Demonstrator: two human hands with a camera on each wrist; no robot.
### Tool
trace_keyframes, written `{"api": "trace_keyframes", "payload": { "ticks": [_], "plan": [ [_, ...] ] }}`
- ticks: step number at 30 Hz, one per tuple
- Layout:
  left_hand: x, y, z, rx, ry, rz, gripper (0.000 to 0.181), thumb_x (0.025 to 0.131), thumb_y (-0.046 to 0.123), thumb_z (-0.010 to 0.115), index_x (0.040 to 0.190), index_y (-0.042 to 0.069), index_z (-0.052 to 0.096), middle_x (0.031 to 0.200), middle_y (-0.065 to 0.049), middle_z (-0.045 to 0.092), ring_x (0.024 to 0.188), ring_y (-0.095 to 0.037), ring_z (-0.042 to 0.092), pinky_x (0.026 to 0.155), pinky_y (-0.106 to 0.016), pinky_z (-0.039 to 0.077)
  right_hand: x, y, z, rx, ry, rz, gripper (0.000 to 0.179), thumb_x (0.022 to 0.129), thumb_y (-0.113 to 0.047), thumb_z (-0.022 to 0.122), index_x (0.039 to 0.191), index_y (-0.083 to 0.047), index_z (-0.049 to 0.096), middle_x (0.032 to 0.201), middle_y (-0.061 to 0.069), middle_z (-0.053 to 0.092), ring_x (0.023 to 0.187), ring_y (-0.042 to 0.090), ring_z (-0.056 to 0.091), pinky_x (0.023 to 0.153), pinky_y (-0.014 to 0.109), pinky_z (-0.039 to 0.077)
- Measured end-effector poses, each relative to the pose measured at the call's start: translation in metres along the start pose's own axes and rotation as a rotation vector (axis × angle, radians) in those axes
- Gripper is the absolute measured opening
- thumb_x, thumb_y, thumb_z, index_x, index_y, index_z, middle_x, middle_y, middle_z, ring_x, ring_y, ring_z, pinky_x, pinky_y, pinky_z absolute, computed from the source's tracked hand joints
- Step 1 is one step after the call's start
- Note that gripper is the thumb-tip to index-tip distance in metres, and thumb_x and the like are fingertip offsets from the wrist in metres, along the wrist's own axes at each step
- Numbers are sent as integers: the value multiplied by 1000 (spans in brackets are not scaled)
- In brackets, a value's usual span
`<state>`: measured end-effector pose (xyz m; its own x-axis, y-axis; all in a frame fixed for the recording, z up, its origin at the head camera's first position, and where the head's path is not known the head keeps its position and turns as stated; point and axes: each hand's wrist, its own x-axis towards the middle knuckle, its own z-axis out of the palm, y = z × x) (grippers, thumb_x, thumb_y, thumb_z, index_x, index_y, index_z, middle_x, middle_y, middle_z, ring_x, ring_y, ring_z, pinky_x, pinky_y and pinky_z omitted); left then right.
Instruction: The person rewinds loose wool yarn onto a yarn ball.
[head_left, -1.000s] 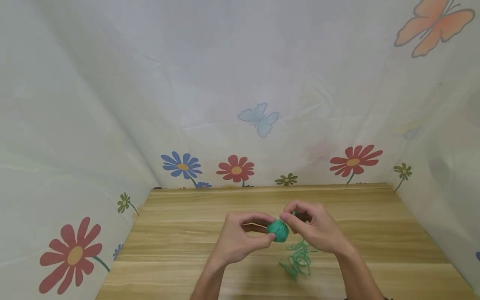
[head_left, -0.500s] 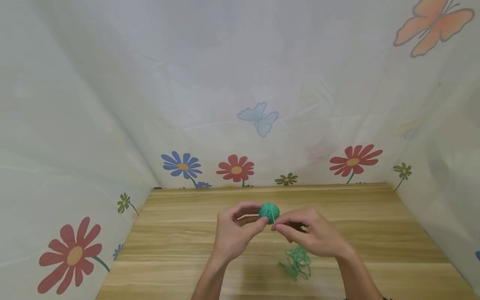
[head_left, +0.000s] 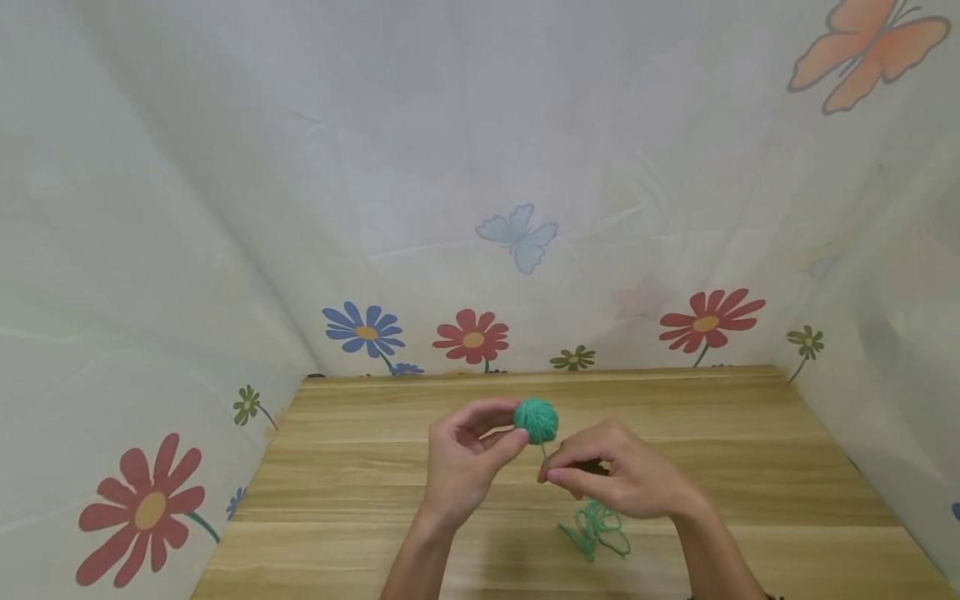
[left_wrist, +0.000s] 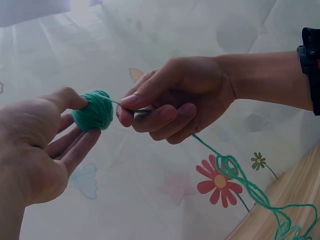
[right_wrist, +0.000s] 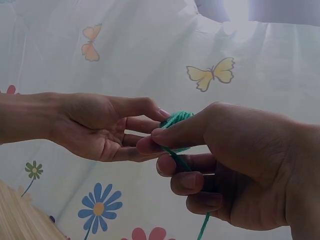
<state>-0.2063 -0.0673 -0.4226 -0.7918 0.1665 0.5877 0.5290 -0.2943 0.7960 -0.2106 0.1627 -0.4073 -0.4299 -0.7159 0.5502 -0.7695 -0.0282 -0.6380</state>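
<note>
A small ball of green yarn is held up over the table between the thumb and fingertips of my left hand. To its right, my right hand pinches the strand between thumb and forefinger. In the left wrist view a short taut length runs from the yarn ball to the right hand. Past the curled fingers the strand hangs down to a loose tangle of yarn on the table. In the right wrist view the right thumb partly hides the ball.
The wooden table has pale grain. White curtains printed with flowers and butterflies enclose it at the back and both sides. A dark band is on the right wrist.
The ball has moved up and left and turned in the left hand. The right hand has come from beside the ball to below it, drawing the strand down. The tangle shifted slightly.
</note>
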Motion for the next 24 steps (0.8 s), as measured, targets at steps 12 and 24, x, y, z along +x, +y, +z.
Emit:
{"api": "trace_keyframes", "payload": {
  "ticks": [12,24],
  "plan": [
    [-1,6,0,-123,-165,-4,29,87,-14,72,114,-22,64,116,-18,72,105,-36,68,86,-46,62,-3,-2,-4,-17,96,166,27,100,4,61,89,-19,71,63,-3,52,54,3,44,45,14,40],
    [-3,6,-3,-115,-295,-16,29,87,-15,72,114,-21,66,114,-34,69,104,-36,69,81,-60,59,-3,-8,-7,32,153,295,18,103,1,60,101,-11,73,80,0,71,64,12,63,55,30,61]
  ]
}}
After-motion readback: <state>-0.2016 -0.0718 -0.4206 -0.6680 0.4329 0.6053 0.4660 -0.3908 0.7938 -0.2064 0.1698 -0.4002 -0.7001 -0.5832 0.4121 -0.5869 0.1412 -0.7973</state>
